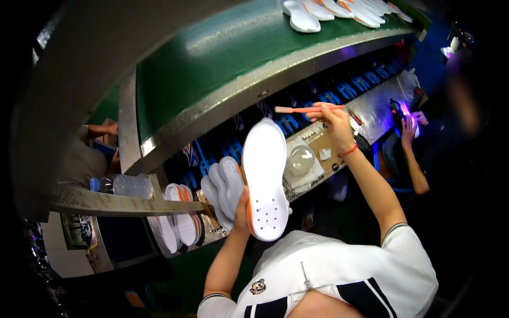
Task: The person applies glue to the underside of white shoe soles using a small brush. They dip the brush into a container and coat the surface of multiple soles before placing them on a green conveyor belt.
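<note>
My left hand [242, 213] grips a white shoe sole [265, 175] with an orange side edge by its left side. The sole stands almost upright in front of me, its broad white face toward me and small dark holes near its lower end. In my right hand [335, 121], pinched between the fingers, is a slim pink-orange brush [302, 109]. Its pale bristle end points left, above and apart from the tip of the sole. Below the brush, a clear round bowl [301, 160] rests on white paper on the bench.
Grey-white soles [216, 183] and orange-edged soles [185, 228] stand to the left, near a plastic bottle [124, 185]. More soles [302, 17] lie on the green conveyor [212, 79] behind its metal edge. At right a co-worker's hands [409, 130] hold a shoe.
</note>
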`<state>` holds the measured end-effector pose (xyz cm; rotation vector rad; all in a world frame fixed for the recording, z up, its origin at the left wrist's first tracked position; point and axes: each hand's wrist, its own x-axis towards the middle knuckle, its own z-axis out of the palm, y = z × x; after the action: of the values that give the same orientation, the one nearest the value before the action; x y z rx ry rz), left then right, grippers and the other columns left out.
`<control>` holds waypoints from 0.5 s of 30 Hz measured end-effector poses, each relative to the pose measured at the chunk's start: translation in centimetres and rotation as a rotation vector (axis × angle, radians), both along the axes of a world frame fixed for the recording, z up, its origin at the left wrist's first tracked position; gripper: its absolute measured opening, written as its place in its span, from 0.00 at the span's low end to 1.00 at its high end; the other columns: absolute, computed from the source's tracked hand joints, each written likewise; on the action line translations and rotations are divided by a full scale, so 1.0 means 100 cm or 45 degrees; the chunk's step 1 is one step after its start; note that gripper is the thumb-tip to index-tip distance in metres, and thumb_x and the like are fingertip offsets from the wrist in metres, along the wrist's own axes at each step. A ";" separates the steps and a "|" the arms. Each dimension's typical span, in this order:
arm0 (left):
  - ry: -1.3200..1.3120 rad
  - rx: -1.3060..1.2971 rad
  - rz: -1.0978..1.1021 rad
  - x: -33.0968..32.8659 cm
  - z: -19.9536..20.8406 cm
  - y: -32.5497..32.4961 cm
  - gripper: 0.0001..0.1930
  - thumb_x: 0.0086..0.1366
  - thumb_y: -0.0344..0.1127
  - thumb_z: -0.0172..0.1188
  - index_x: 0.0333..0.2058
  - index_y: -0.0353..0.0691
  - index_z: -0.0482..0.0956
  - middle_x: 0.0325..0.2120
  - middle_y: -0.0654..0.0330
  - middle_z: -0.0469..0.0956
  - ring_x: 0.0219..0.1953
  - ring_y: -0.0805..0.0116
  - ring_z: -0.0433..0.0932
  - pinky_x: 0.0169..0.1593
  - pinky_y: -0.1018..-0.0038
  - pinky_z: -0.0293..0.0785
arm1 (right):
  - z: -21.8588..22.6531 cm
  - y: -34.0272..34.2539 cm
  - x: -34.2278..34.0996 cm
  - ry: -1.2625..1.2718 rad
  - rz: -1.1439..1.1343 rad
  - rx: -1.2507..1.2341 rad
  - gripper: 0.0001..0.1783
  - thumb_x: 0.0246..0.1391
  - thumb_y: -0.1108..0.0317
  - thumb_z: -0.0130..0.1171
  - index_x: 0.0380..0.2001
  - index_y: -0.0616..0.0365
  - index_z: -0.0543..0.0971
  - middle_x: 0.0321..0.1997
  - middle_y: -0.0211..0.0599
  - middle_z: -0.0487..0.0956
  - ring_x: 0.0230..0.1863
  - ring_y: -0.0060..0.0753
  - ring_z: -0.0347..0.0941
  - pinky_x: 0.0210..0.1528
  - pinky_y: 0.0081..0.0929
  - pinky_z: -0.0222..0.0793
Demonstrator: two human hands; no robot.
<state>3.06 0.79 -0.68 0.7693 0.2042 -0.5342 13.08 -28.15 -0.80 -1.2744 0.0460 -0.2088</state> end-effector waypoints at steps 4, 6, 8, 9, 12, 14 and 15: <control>-0.617 -0.250 -0.081 0.184 0.107 -0.016 0.30 0.68 0.58 0.36 0.54 0.39 0.66 0.47 0.53 0.73 0.47 0.60 0.75 0.54 0.64 0.71 | 0.016 -0.012 -0.019 0.004 -0.020 0.222 0.20 0.63 0.62 0.45 0.45 0.72 0.71 0.36 0.47 0.81 0.35 0.27 0.75 0.42 0.22 0.68; -0.292 -0.418 0.253 0.255 0.161 -0.018 0.36 0.66 0.62 0.30 0.56 0.33 0.61 0.60 0.45 0.57 0.59 0.41 0.61 0.62 0.47 0.56 | 0.018 -0.002 -0.023 0.033 0.069 0.254 0.20 0.63 0.62 0.45 0.45 0.72 0.71 0.35 0.47 0.80 0.34 0.28 0.75 0.43 0.23 0.68; -0.128 -0.388 0.343 0.309 0.170 0.001 0.40 0.65 0.64 0.30 0.59 0.30 0.55 0.63 0.39 0.47 0.60 0.32 0.54 0.60 0.41 0.55 | 0.011 0.004 -0.036 0.102 0.088 0.202 0.19 0.62 0.62 0.46 0.44 0.73 0.70 0.34 0.46 0.80 0.34 0.27 0.75 0.43 0.23 0.68; -0.258 -0.229 0.204 0.297 0.166 -0.021 0.41 0.65 0.64 0.31 0.60 0.29 0.52 0.61 0.34 0.50 0.60 0.33 0.56 0.58 0.44 0.62 | 0.000 -0.008 -0.046 0.137 0.081 0.138 0.19 0.62 0.62 0.46 0.44 0.73 0.70 0.34 0.46 0.81 0.33 0.27 0.75 0.42 0.22 0.68; -0.729 0.216 -0.255 0.223 0.121 -0.034 0.33 0.65 0.57 0.43 0.53 0.30 0.63 0.41 0.41 0.75 0.34 0.50 0.79 0.40 0.60 0.79 | -0.031 -0.017 -0.085 0.277 0.104 0.083 0.19 0.63 0.62 0.45 0.44 0.73 0.71 0.34 0.47 0.81 0.32 0.27 0.75 0.40 0.20 0.70; -1.317 1.073 -0.702 0.173 0.058 -0.016 0.20 0.58 0.46 0.58 0.44 0.39 0.73 0.39 0.51 0.78 0.34 0.58 0.79 0.40 0.66 0.76 | -0.048 -0.021 -0.113 0.396 0.115 0.093 0.19 0.63 0.63 0.45 0.42 0.72 0.72 0.34 0.47 0.81 0.32 0.27 0.76 0.39 0.20 0.70; -1.639 1.325 -0.937 0.163 0.026 -0.009 0.19 0.55 0.42 0.61 0.43 0.40 0.74 0.38 0.53 0.77 0.36 0.59 0.78 0.42 0.66 0.74 | -0.059 -0.023 -0.125 0.445 0.113 0.095 0.19 0.63 0.63 0.45 0.42 0.72 0.72 0.34 0.47 0.81 0.31 0.27 0.76 0.39 0.19 0.70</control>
<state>19.32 -0.14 1.92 2.0814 -1.1319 -0.4938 0.57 -30.46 -6.68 -1.2234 0.2939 0.0932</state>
